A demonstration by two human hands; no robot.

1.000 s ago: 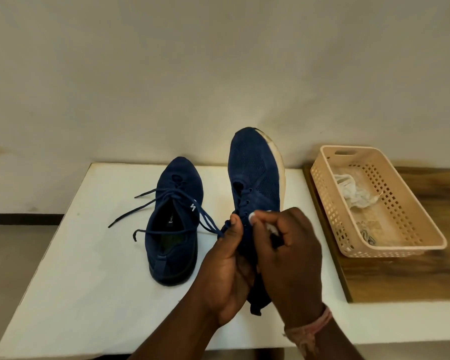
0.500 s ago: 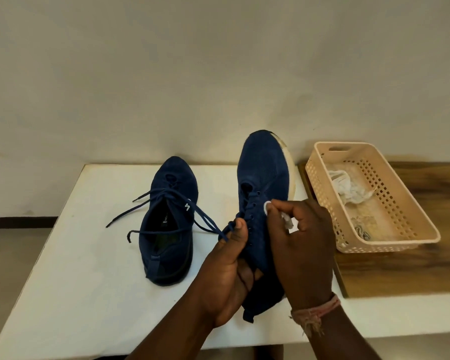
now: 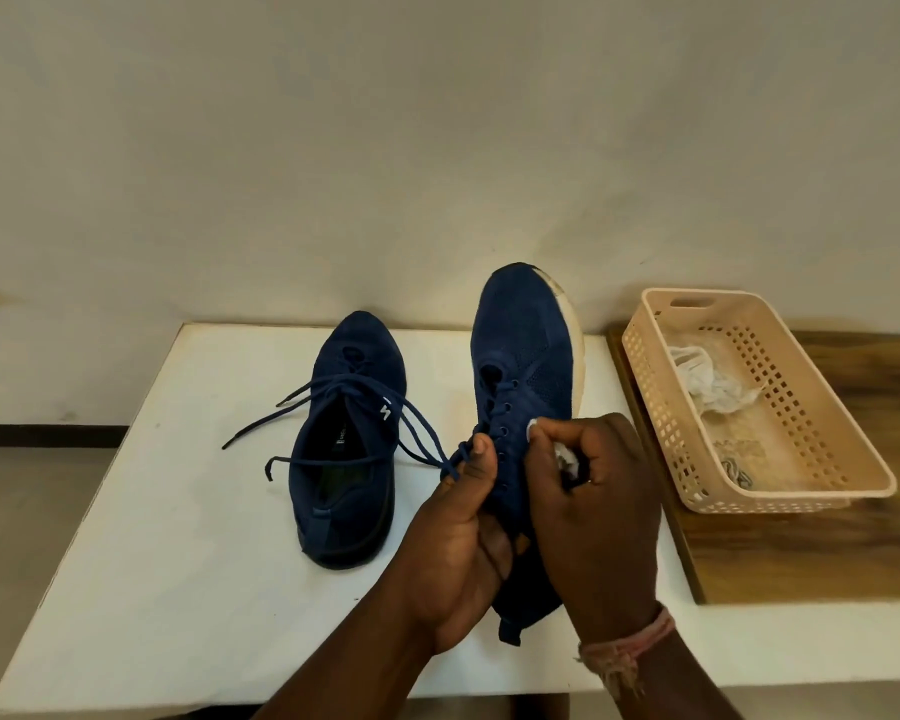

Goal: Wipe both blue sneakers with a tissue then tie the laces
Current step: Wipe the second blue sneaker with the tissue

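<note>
Across the last second we lift the held sneaker (image 3: 526, 356) a little and swing its toe further from us, so its white sole edge now rises above the table's (image 3: 126, 537) far edge against the wall; our wiping hand shifts right along its upper, which we read as the wipe of this shoe still under way, with tying yet to come. Its long axis runs near to far, heel toward us and tilted up, toe away. The second sneaker (image 3: 344, 459) lies flat on the table just to the left, also toe-far, laces loose and spread to the left. A basket (image 3: 853, 459) to the right holds crumpled tissue. Our left hand (image 3: 453, 553) grips the held shoe from beneath, thumb on its laces. Our right hand (image 3: 593, 501) is curled round a small tissue (image 3: 567, 457) pressed against the upper.
</note>
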